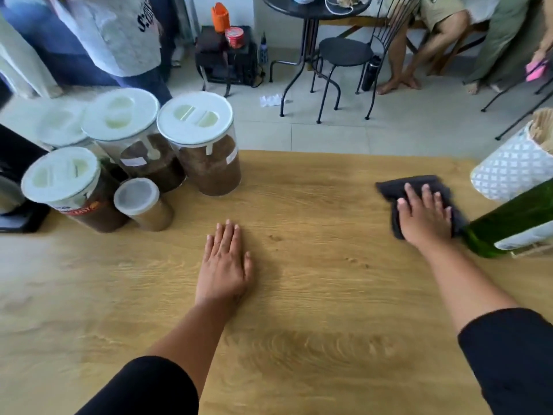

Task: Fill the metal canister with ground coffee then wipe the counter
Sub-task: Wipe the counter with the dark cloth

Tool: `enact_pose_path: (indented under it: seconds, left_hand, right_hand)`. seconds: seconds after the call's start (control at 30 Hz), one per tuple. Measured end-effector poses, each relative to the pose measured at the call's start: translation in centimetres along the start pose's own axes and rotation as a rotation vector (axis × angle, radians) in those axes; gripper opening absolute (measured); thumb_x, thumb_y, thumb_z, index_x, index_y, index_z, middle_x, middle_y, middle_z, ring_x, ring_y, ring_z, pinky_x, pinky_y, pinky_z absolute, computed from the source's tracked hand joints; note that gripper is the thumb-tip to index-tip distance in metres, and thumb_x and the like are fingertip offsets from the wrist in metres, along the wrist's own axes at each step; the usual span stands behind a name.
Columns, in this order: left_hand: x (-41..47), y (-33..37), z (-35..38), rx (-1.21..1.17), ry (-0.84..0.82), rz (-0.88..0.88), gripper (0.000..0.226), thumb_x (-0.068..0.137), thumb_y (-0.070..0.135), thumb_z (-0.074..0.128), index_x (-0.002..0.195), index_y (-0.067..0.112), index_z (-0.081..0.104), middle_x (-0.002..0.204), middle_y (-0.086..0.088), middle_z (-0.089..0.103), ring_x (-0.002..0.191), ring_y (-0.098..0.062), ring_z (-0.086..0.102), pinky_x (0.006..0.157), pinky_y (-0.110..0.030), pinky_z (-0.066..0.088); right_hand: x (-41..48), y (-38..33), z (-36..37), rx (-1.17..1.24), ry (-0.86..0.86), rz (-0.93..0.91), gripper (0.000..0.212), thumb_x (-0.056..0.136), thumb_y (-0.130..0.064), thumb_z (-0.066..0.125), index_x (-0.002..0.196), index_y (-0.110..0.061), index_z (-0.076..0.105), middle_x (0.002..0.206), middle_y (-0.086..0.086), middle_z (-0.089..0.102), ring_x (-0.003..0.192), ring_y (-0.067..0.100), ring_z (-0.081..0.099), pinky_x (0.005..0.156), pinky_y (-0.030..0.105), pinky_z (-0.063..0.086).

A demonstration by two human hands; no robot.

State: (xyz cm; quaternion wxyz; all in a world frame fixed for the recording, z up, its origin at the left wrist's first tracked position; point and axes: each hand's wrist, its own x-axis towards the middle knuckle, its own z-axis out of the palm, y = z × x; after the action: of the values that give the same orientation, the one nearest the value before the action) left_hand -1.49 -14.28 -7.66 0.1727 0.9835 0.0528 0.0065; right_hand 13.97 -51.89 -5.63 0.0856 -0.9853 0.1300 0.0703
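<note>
My right hand (pixel 425 217) lies flat, fingers spread, pressing a dark cloth (pixel 389 187) onto the wooden counter (pixel 314 295) at the right. My left hand (pixel 224 265) rests palm down on the bare wood near the middle, holding nothing. At the left stands a small metal canister (pixel 143 205) with a pale lid. Around it are several tall clear jars of brown ground coffee with white lids, the nearest to the centre being one jar (pixel 206 145).
A green glass bottle (pixel 508 220) lies tilted right beside the cloth. Behind it stands a white patterned holder (pixel 514 169). A black machine (pixel 18 190) sits at the left edge. Beyond the counter are people, a black chair (pixel 344 55) and a round table.
</note>
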Motion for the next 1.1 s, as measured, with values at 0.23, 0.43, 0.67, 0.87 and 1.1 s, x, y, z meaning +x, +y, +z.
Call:
enact_pose_path:
  seconds: [0.23, 0.43, 0.67, 0.87, 1.1]
  left_hand:
    - [0.1, 0.4, -0.3, 0.027, -0.003, -0.006, 0.074, 0.092, 0.044, 0.015, 0.157, 0.01, 0.018, 0.165, -0.007, 0.01, 0.153, -0.018, -0.003, 0.124, -0.037, -0.002]
    - [0.1, 0.4, -0.6, 0.013, 0.008, -0.005, 0.067, 0.095, 0.036, 0.026, 0.156, 0.009, 0.02, 0.165, -0.008, 0.012, 0.153, -0.019, -0.001, 0.124, -0.036, -0.003]
    - [0.1, 0.4, -0.5, -0.051, 0.03, 0.002, 0.066, 0.095, 0.033, 0.027, 0.156, 0.008, 0.023, 0.165, -0.009, 0.014, 0.153, -0.021, 0.002, 0.124, -0.035, -0.003]
    - [-1.8, -0.8, -2.6, -0.473, 0.274, -0.019, 0.049, 0.098, 0.018, 0.038, 0.143, 0.001, 0.047, 0.154, -0.014, 0.039, 0.149, -0.027, 0.019, 0.122, -0.044, 0.018]
    - [-4.8, -5.7, -6.2, -0.536, 0.553, -0.193, 0.047, 0.096, 0.026, 0.033, 0.123, 0.001, 0.062, 0.135, -0.015, 0.057, 0.136, -0.028, 0.044, 0.115, -0.028, 0.029]
  right_hand:
    - [3.5, -9.6, 1.3, 0.059, -0.047, 0.12, 0.059, 0.1, -0.053, 0.016, 0.156, -0.035, 0.011, 0.166, 0.002, 0.0, 0.151, 0.032, -0.002, 0.118, 0.057, -0.003]
    - [-3.8, -21.0, 4.9, -0.071, -0.128, -0.576, 0.059, 0.098, -0.057, 0.01, 0.154, -0.04, 0.01, 0.166, -0.003, 0.003, 0.152, 0.027, 0.002, 0.119, 0.05, -0.002]
    - [-3.0, -14.0, 4.4, 0.0, 0.015, -0.397, 0.054, 0.102, -0.05, 0.019, 0.154, -0.036, 0.022, 0.165, -0.002, 0.012, 0.151, 0.023, 0.01, 0.12, 0.046, 0.005]
    - [-8.9, -16.1, 4.8, 0.111, 0.025, 0.027, 0.058, 0.102, -0.05, 0.02, 0.156, -0.032, 0.017, 0.166, 0.003, 0.005, 0.151, 0.029, 0.003, 0.12, 0.054, -0.001]
    - [-25.7, -24.7, 8.7, 0.008, -0.151, -0.707, 0.055, 0.101, -0.052, 0.016, 0.154, -0.037, 0.018, 0.165, -0.002, 0.007, 0.152, 0.024, 0.001, 0.119, 0.046, -0.007]
